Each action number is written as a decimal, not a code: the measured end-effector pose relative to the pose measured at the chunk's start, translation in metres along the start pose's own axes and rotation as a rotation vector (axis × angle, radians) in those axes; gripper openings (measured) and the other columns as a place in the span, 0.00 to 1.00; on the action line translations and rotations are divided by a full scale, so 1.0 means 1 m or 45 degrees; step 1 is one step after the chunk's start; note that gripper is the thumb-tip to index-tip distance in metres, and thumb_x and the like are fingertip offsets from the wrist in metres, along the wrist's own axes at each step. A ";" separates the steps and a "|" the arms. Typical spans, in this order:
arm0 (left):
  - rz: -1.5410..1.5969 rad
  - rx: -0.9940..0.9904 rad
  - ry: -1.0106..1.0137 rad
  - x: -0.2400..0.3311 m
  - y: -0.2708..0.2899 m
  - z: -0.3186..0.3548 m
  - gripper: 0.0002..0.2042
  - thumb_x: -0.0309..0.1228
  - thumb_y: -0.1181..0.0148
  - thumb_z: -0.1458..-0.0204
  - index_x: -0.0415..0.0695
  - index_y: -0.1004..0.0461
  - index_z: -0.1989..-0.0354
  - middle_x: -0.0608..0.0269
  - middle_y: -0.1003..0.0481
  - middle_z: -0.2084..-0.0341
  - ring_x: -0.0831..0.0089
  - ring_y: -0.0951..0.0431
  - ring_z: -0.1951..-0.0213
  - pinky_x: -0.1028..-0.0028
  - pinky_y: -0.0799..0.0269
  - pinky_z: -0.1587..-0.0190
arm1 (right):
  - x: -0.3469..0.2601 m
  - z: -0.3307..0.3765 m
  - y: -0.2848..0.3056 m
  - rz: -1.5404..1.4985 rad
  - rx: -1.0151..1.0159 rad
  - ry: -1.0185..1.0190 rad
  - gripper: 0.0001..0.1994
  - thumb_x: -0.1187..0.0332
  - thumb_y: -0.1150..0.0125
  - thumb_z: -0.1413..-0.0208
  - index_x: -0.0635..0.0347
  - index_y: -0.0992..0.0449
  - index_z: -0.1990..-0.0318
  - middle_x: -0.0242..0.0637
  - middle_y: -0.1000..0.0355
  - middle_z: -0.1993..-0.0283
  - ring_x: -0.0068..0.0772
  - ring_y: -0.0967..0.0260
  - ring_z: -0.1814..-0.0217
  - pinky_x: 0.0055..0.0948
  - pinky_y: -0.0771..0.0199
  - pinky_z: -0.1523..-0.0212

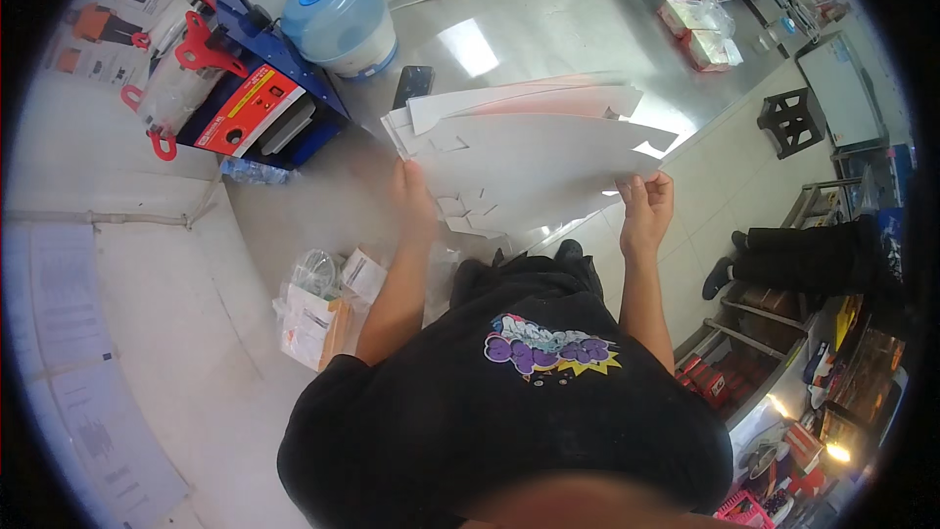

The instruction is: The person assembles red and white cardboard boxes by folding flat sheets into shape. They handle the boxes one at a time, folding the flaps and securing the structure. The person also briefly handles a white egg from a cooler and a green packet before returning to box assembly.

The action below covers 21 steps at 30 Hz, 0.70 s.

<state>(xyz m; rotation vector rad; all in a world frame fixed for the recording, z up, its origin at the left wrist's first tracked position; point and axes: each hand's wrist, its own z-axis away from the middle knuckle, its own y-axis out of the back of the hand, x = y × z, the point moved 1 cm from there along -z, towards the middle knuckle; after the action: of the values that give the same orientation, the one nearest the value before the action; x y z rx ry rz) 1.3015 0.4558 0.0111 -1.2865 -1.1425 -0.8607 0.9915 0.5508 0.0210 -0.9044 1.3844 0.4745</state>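
A stack of white cardboard sheets [534, 152] is held up over the shiny counter [548, 29]. Its left end is gripped by the left hand [413, 198], its right end by the right hand [646, 204].

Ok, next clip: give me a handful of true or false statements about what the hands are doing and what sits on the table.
1. Both hands hold a stack of white die-cut card sheets. True: the left hand grips its left end, the right hand its right end.
2. The sheets lie flat on the floor. False: they are held up over the shiny table.
3. A blue-lidded round container stands on the table. True.
4. The dark phone is in the right hand. False: it lies on the table beyond the sheets.
5. A red and blue machine sits to the left. True.
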 end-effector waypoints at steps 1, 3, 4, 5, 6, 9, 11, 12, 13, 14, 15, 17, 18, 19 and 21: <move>-0.124 0.019 -0.032 -0.004 0.002 -0.002 0.14 0.39 0.56 0.32 0.41 0.30 0.59 0.69 0.29 0.64 0.81 0.30 0.60 0.78 0.34 0.55 | -0.002 0.000 0.001 -0.062 0.001 -0.054 0.07 0.75 0.47 0.36 0.63 0.36 0.53 0.38 0.31 0.54 0.28 0.30 0.53 0.30 0.26 0.53; -0.273 0.058 -0.096 -0.010 0.005 -0.004 0.14 0.40 0.56 0.32 0.43 0.31 0.63 0.74 0.32 0.69 0.85 0.34 0.65 0.81 0.36 0.60 | 0.002 -0.001 0.009 -0.149 0.066 -0.092 0.08 0.75 0.47 0.37 0.63 0.36 0.52 0.39 0.32 0.52 0.28 0.31 0.52 0.32 0.26 0.53; -0.295 0.075 -0.125 -0.008 0.000 -0.005 0.14 0.40 0.56 0.32 0.43 0.32 0.64 0.75 0.33 0.70 0.85 0.36 0.67 0.81 0.38 0.61 | 0.002 -0.001 0.012 -0.190 0.099 -0.110 0.09 0.75 0.47 0.37 0.63 0.36 0.52 0.39 0.32 0.52 0.29 0.31 0.51 0.33 0.26 0.53; -0.317 0.093 -0.154 -0.007 -0.002 -0.004 0.14 0.40 0.56 0.31 0.44 0.33 0.66 0.76 0.35 0.72 0.86 0.38 0.68 0.82 0.39 0.63 | 0.001 -0.001 0.014 -0.220 0.098 -0.110 0.10 0.75 0.46 0.38 0.64 0.36 0.50 0.39 0.32 0.52 0.28 0.31 0.51 0.32 0.26 0.53; -0.313 0.091 -0.133 -0.007 -0.001 -0.003 0.14 0.40 0.56 0.31 0.43 0.32 0.65 0.75 0.34 0.71 0.86 0.37 0.67 0.81 0.38 0.62 | -0.001 -0.001 0.016 -0.249 0.097 -0.111 0.12 0.76 0.46 0.38 0.64 0.36 0.49 0.39 0.31 0.52 0.28 0.31 0.51 0.31 0.27 0.52; -0.287 0.069 -0.108 -0.009 0.001 -0.001 0.14 0.40 0.56 0.31 0.42 0.31 0.62 0.72 0.31 0.68 0.83 0.34 0.64 0.79 0.36 0.58 | 0.003 -0.003 0.013 -0.119 0.041 -0.134 0.17 0.75 0.44 0.40 0.66 0.36 0.44 0.39 0.30 0.51 0.27 0.31 0.51 0.28 0.28 0.52; -0.245 0.041 -0.133 -0.014 -0.002 0.000 0.14 0.39 0.57 0.31 0.41 0.30 0.60 0.69 0.29 0.65 0.81 0.31 0.61 0.78 0.34 0.55 | 0.007 -0.005 0.003 0.100 -0.033 -0.105 0.22 0.73 0.40 0.41 0.68 0.35 0.41 0.40 0.29 0.50 0.26 0.31 0.50 0.26 0.30 0.51; -0.234 0.027 -0.135 -0.016 -0.002 0.001 0.14 0.39 0.57 0.31 0.40 0.30 0.59 0.68 0.28 0.63 0.80 0.31 0.60 0.77 0.34 0.53 | 0.007 -0.005 -0.005 0.127 -0.011 -0.099 0.22 0.72 0.40 0.41 0.69 0.35 0.42 0.41 0.29 0.50 0.27 0.31 0.50 0.27 0.30 0.50; -0.222 0.008 -0.137 -0.017 -0.002 0.001 0.15 0.38 0.58 0.31 0.39 0.30 0.58 0.66 0.28 0.62 0.79 0.30 0.58 0.76 0.34 0.52 | 0.001 -0.004 -0.019 0.153 0.016 -0.090 0.21 0.72 0.39 0.41 0.70 0.35 0.42 0.41 0.29 0.49 0.28 0.31 0.50 0.28 0.30 0.49; -0.210 -0.008 -0.139 -0.017 -0.002 0.003 0.15 0.38 0.58 0.31 0.39 0.30 0.57 0.65 0.27 0.61 0.78 0.29 0.57 0.75 0.33 0.50 | -0.002 -0.005 -0.029 0.179 0.039 -0.083 0.21 0.71 0.39 0.42 0.70 0.34 0.43 0.42 0.29 0.49 0.29 0.31 0.50 0.29 0.30 0.49; -0.102 -0.002 -0.064 -0.016 -0.003 0.007 0.15 0.37 0.59 0.31 0.38 0.30 0.57 0.63 0.27 0.60 0.77 0.29 0.56 0.75 0.33 0.49 | -0.001 -0.008 -0.034 0.221 0.065 -0.034 0.22 0.71 0.39 0.41 0.70 0.34 0.42 0.41 0.29 0.50 0.29 0.31 0.50 0.29 0.30 0.48; -0.122 0.037 -0.054 -0.023 0.001 0.009 0.14 0.36 0.59 0.31 0.38 0.31 0.59 0.64 0.27 0.61 0.77 0.29 0.57 0.75 0.34 0.50 | 0.004 -0.013 -0.040 0.304 0.105 0.058 0.22 0.71 0.39 0.41 0.71 0.34 0.42 0.40 0.29 0.51 0.30 0.31 0.51 0.28 0.32 0.47; -0.133 0.057 -0.049 -0.026 0.003 0.011 0.14 0.36 0.59 0.31 0.39 0.31 0.59 0.64 0.27 0.61 0.78 0.29 0.57 0.75 0.34 0.50 | 0.008 -0.013 -0.038 0.467 0.181 0.121 0.23 0.69 0.38 0.42 0.72 0.34 0.43 0.42 0.29 0.50 0.31 0.31 0.49 0.29 0.32 0.46; -0.161 0.042 -0.051 -0.028 0.005 0.013 0.14 0.36 0.59 0.31 0.38 0.31 0.59 0.63 0.27 0.60 0.77 0.29 0.56 0.75 0.33 0.49 | 0.011 -0.013 -0.040 0.631 0.249 0.181 0.23 0.68 0.37 0.42 0.72 0.34 0.43 0.44 0.29 0.49 0.32 0.31 0.48 0.30 0.32 0.46; -0.217 0.014 -0.056 -0.031 0.008 0.016 0.13 0.35 0.59 0.31 0.38 0.31 0.57 0.61 0.27 0.59 0.76 0.28 0.55 0.74 0.33 0.48 | 0.013 -0.010 -0.039 0.698 0.322 0.135 0.24 0.66 0.36 0.43 0.72 0.34 0.44 0.47 0.30 0.47 0.34 0.32 0.46 0.31 0.32 0.45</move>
<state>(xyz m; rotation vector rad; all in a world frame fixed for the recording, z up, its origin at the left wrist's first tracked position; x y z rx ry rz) 1.2985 0.4694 -0.0221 -1.2164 -1.3046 -0.9534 1.0171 0.5167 0.0193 -0.3387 1.7489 0.6506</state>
